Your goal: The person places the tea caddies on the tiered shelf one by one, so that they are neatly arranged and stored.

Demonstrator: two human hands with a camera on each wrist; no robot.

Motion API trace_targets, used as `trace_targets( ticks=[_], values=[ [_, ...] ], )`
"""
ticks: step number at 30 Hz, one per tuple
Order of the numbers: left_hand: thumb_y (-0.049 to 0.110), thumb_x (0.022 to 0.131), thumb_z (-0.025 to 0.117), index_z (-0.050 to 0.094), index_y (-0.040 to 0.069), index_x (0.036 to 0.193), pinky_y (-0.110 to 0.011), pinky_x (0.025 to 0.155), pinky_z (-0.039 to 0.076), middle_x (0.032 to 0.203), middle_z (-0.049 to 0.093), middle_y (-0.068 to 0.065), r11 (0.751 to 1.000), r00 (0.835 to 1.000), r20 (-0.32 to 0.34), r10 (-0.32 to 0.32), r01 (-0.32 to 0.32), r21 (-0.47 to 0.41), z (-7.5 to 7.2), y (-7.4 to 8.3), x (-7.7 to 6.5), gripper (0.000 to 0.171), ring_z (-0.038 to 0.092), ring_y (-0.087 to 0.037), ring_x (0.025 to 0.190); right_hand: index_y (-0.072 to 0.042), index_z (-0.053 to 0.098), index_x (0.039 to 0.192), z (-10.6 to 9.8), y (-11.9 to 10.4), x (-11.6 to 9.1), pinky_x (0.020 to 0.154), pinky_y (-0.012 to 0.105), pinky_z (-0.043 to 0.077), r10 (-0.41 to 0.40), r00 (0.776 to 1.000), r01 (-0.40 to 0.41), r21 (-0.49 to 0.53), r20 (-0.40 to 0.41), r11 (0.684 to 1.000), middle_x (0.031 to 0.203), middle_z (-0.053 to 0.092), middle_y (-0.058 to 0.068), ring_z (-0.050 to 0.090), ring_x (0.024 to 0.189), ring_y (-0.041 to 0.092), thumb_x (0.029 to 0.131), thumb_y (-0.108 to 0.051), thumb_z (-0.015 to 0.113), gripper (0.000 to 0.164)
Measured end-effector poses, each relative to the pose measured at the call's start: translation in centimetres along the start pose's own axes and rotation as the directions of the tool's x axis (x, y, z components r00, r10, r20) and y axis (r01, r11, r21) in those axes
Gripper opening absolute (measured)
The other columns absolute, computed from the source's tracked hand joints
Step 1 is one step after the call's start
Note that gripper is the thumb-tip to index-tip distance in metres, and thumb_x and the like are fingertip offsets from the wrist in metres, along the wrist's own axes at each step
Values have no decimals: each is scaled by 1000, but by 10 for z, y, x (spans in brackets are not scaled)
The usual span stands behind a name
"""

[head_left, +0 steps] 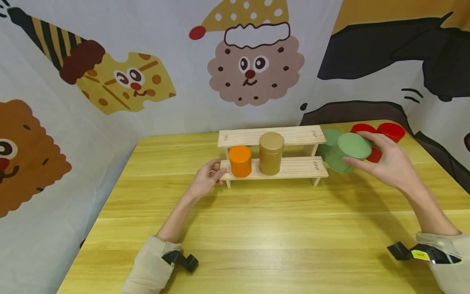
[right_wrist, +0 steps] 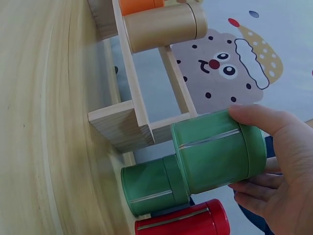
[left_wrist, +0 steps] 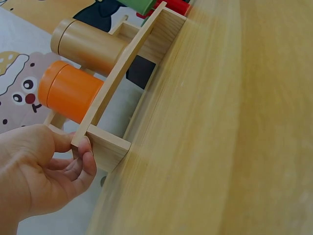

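A patterned cloth (head_left: pixel 176 32) hangs behind the wooden table (head_left: pixel 235 228). On the lower step of the two-tier shelf (head_left: pixel 297 163), an orange can (head_left: pixel 240 161) stands near the left end, with a gold can (head_left: pixel 271 153) just to its right; the right part of that step is bare. Past the shelf's right end, a second green can (head_left: pixel 331 136) stands on the table, with red cans (head_left: pixel 391 131) close by, partly hidden by the right hand (head_left: pixel 391 161). These crowd the space around the held green can (head_left: pixel 349 153), which is raised above the table, roughly upright, just right of the shelf; whether it touches the second green can is unclear. It lies in the right hand's grasp and well apart from the left hand (head_left: pixel 207 177), across the shelf. The right hand reaches in from the right, gripping the held green can near its lid, thumb on the near side and fingers round the far side. The left hand pinches the left end of the lower step, thumb on top and fingers curled below. Both forearms stretch forward, cameras (head_left: pixel 181 261) strapped at the wrists.
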State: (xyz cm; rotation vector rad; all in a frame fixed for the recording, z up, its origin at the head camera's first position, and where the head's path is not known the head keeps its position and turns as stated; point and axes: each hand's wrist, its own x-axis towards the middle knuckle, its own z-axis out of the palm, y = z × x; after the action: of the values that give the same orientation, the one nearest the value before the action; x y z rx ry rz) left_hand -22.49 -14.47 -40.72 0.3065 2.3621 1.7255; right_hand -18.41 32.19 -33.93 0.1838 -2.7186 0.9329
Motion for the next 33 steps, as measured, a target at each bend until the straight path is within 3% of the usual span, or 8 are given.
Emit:
trace_targets(
  ticks=[6, 10, 12, 14, 19, 26, 28, 33],
  values=[
    [12, 106, 55, 31, -9, 152, -41, 83, 61, 112, 56, -21, 1000, 1000, -1, 0, 0, 2, 0, 0, -1, 56, 62, -18, 75, -2, 47, 147, 3, -7, 2, 92, 72, 38, -30, 999, 29, -4, -12, 1000, 142, 46, 29, 42, 121, 50, 84, -35, 83, 80],
    [12, 106, 55, 32, -9, 152, -41, 83, 62, 112, 56, -21, 1000, 1000, -2, 0, 0, 3, 0, -1, 0, 56, 62, -18, 75, -2, 49, 146, 6, -12, 3, 87, 49, 43, -52, 999, 52, -12, -15, 999, 139, 50, 26, 47, 112, 45, 82, -33, 85, 79],
    [12, 106, 55, 32, -9, 152, -41, 83, 62, 112, 56, -21, 1000, 1000, -3, 0, 0, 4, 0, -1, 0, 56, 62, -17, 74, -3, 49, 145, 9, -14, 4, 81, 43, 40, -59, 998, 59, -12, -9, 998, 138, 51, 25, 47, 109, 43, 82, -32, 85, 78],
    [12, 106, 55, 32, -9, 152, -40, 82, 62, 112, 56, -21, 1000, 1000, -4, 1, -1, 7, -1, -1, 0, 56, 62, -17, 74, -3, 49, 145, 11, -16, 5, 83, 45, 42, -65, 998, 65, 1, 4, 998, 138, 50, 25, 47, 111, 43, 82, -31, 85, 78],
    [11, 106, 55, 31, -10, 152, -36, 80, 62, 112, 57, -22, 1000, 1000, -5, 6, -6, 8, -1, 0, 0, 56, 61, -15, 73, -2, 48, 145, 17, -24, 7, 93, 68, 41, -83, 996, 82, 34, 21, 996, 140, 49, 26, 45, 120, 47, 81, -28, 86, 79],
    [10, 105, 56, 31, -11, 152, -32, 78, 62, 113, 57, -23, 1000, 1000, -6, 5, -5, 0, -1, 0, 0, 56, 61, -15, 72, -3, 51, 144, 24, -34, 10, 94, 67, 41, -113, 993, 112, 51, 22, 992, 138, 51, 24, 46, 120, 44, 81, -29, 86, 76],
    [10, 105, 55, 31, -11, 152, -32, 78, 62, 113, 56, -23, 1000, 1000, -6, 5, -5, -2, 0, 0, 0, 56, 61, -16, 73, -4, 52, 143, 26, -37, 11, 94, 63, 42, -127, 992, 126, 59, 19, 990, 138, 52, 22, 48, 119, 42, 81, -29, 86, 75],
    [11, 105, 56, 32, -9, 152, -35, 79, 62, 112, 56, -22, 1000, 1000, -11, -1, 1, -6, 0, -1, 1, 56, 62, -17, 73, -6, 55, 141, 34, -41, 15, 82, 38, 43, -166, 986, 165, 37, 10, 986, 131, 57, 18, 51, 104, 31, 80, -30, 87, 74]
  ],
)
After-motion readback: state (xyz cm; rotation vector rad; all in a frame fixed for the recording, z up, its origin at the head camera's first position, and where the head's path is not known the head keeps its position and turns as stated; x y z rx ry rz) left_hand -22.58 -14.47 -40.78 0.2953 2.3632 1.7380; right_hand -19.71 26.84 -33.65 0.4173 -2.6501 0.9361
